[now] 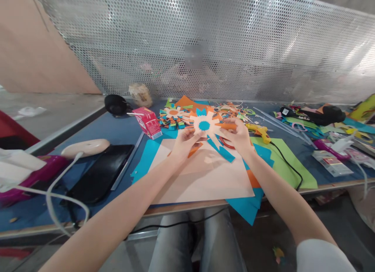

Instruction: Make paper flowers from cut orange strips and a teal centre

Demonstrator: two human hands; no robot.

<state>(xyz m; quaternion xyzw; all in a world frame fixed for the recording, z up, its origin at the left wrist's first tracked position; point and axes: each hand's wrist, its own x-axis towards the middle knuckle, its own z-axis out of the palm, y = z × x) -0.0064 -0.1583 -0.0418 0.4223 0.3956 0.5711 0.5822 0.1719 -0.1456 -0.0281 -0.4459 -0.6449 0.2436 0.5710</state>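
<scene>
Between my two hands is a paper flower (215,123) with pale peach petals, a fringed blue centre, and orange and blue strips around it. My left hand (187,141) pinches its lower left edge. At its right side, my right hand (237,137) grips the edge, with an orange strip along the fingers. Under the hands lies a large pale peach sheet (199,186) on top of blue paper (247,209). A blue strip (225,153) hangs or lies below the flower; I cannot tell whether it is attached. Red scissor-like handles show partly behind my right hand.
Paper scraps and another flower (173,112) lie behind my hands. A pink drink carton (148,123) stands left, near a black phone (101,172). To the right are a yellow glue gun (259,131) with a black cord and green paper (285,162). Perforated metal (131,41) rises behind.
</scene>
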